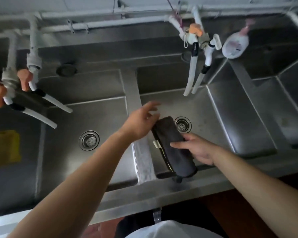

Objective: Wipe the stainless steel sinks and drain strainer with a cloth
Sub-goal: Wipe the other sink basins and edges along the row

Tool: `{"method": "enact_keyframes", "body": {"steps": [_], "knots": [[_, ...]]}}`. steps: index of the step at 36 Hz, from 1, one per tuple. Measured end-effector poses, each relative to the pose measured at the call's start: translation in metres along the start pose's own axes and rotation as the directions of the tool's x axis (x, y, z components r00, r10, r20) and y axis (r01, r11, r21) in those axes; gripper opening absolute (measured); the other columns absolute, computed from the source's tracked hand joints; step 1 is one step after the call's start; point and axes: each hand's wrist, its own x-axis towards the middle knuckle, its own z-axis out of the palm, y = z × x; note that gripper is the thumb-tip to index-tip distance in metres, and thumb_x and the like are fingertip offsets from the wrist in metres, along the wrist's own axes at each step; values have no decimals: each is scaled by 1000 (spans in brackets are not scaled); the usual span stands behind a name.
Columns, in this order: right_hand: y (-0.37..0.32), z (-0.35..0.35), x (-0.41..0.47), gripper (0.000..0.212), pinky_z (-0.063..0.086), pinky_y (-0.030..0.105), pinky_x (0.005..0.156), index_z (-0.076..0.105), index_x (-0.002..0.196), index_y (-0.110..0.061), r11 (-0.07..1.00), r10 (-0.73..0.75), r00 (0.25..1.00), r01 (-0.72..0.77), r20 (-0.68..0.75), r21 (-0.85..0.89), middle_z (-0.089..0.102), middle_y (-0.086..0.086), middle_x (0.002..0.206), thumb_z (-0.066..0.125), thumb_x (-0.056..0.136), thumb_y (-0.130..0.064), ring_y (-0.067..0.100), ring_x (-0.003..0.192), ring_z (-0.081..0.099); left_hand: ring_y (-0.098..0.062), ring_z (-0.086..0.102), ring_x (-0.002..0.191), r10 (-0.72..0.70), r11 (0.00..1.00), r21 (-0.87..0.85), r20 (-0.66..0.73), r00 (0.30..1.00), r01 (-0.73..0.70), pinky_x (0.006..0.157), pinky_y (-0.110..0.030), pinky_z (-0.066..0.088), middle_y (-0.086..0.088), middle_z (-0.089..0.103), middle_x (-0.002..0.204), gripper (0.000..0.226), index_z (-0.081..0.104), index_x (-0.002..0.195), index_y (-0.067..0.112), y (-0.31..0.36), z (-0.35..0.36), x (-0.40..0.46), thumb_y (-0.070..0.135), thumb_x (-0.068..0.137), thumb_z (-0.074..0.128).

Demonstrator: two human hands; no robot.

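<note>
A dark grey folded cloth [174, 145] hangs over the middle sink, and my right hand [194, 148] grips it from the right side. My left hand [141, 122] hovers above the divider [132, 86] between the two sinks, fingers spread and blurred, close to the cloth's top end; whether it touches the cloth is unclear. The left sink [96, 107] has a round drain strainer [89, 140]. The middle sink [213, 114] has its own drain strainer [182, 124] just right of the cloth's upper end.
Taps with orange handles and white hoses [41, 100] hang over the left sink. Another pair of hoses [194, 73] hangs over the middle sink. A white pump bottle [235, 46] stands on the back ledge. A yellow item [4, 146] lies far left. A third sink [291, 107] is at the right.
</note>
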Motion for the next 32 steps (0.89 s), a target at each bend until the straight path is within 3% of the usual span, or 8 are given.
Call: {"method": "enact_keyframes", "body": {"steps": [4, 7, 10, 13, 16, 21, 26, 32], "knots": [[14, -18, 29, 31, 59, 29, 70, 63, 124, -21, 953, 86, 994, -62, -70, 298, 74, 4, 114, 61, 95, -11, 17, 98, 73, -30, 22, 149, -173, 934, 285, -171, 970, 216, 119, -48, 25, -3, 27, 162, 53, 33, 152, 31, -44, 17, 28, 45, 101, 43], [24, -47, 55, 34, 57, 36, 78, 58, 131, -21, 904, 157, 975, -79, -155, 420, 71, 9, 121, 55, 98, -14, 25, 110, 68, -29, -11, 152, -258, 844, 439, -172, 951, 309, 121, -51, 4, 5, -10, 166, 72, 5, 158, 34, -75, 42, 38, 59, 98, 36], [28, -82, 89, 33, 52, 40, 80, 55, 131, -28, 902, 210, 946, -90, -245, 423, 66, 8, 124, 53, 100, -15, 29, 115, 62, -26, -18, 151, -234, 781, 531, -241, 942, 330, 121, -45, -6, 1, -19, 165, 79, -8, 157, 30, -97, 70, 44, 64, 96, 30], [25, -114, 133, 29, 52, 39, 83, 56, 124, -26, 965, 148, 891, -35, -429, 261, 66, 7, 119, 49, 101, -11, 29, 108, 62, -26, -19, 151, -209, 657, 655, -317, 925, 373, 123, -45, -8, -4, -16, 165, 81, -13, 157, 24, -107, 90, 48, 66, 95, 18], [21, -143, 183, 29, 48, 34, 86, 58, 125, -23, 989, -46, 811, -45, -583, -141, 66, 12, 123, 49, 100, -13, 28, 102, 62, -25, -9, 153, -173, 648, 642, -400, 900, 410, 124, -45, -2, -7, -4, 167, 80, -6, 158, 22, -106, 99, 51, 62, 95, 23], [22, -169, 269, 44, 44, 42, 89, 42, 142, -24, 703, -389, 750, -135, -536, -699, 54, 15, 135, 43, 98, -21, 42, 117, 55, -25, 3, 154, -141, 667, 613, -453, 880, 423, 124, -42, 5, -9, 11, 166, 78, 14, 159, 18, -110, 102, 50, 54, 94, 40], [52, -137, 339, 59, 4, 60, 117, 7, 158, -37, 388, -188, 947, -171, -259, -906, 0, -2, 167, 28, 104, -48, 29, 153, -1, -23, 9, 154, -114, 672, 603, -490, 864, 431, 125, -43, 9, -5, 18, 165, 76, 20, 158, 20, -110, 102, 53, 48, 93, 47], [66, -105, 380, 64, -12, 67, 113, -6, 156, -41, 348, -271, 918, -188, -291, -918, -17, -3, 166, 24, 101, -55, 30, 150, -22, -26, 16, 152, -59, 693, 592, -522, 851, 412, 123, -48, 18, -8, 24, 163, 75, 29, 155, 16, -109, 101, 54, 37, 87, 52]]}}
